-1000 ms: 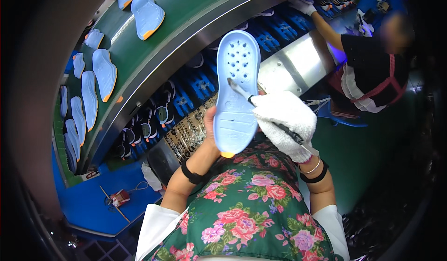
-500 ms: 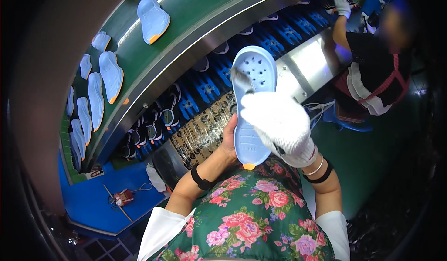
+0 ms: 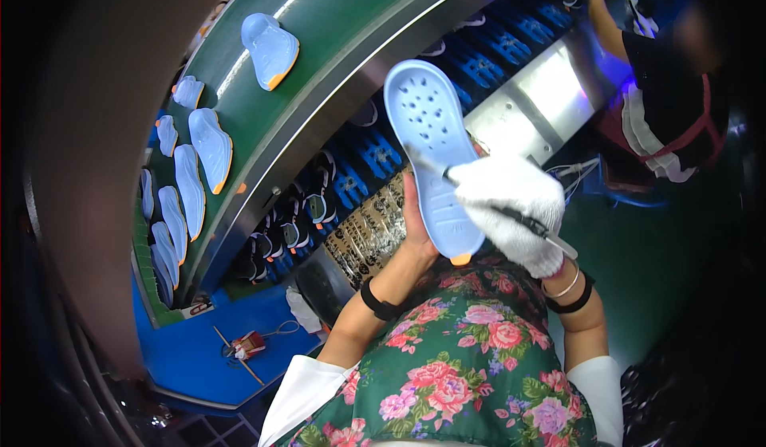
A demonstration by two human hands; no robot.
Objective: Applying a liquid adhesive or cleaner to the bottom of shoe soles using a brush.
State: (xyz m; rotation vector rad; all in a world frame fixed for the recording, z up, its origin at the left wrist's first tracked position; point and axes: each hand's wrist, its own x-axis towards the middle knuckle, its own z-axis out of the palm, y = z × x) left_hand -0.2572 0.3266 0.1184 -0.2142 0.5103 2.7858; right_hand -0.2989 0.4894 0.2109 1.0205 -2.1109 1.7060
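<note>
My bare left hand (image 3: 415, 220) grips a light-blue shoe sole (image 3: 441, 200) along its left edge. The sole has a cluster of small holes at its far end and an orange tab at its near end. A white knitted glove covers my right hand (image 3: 507, 192), whose fingers are closed round a brush (image 3: 527, 222) with a dark handle. The bristles lie against or just above the sole's left middle edge; contact is hard to tell. Part of the sole's right side is hidden behind the glove.
A green conveyor belt (image 3: 319, 48) at the upper left carries several blue soles (image 3: 211, 148). Below it, dark shoes (image 3: 321, 196) sit among blue racks. A tool with a stick (image 3: 247, 345) lies on a blue table (image 3: 187, 351). Another person (image 3: 666, 96) works at the upper right.
My right hand has brought the brush from the holed end toward the sole's middle left edge. The sole now leans further left at its far end. The surroundings have shifted rightward in view.
</note>
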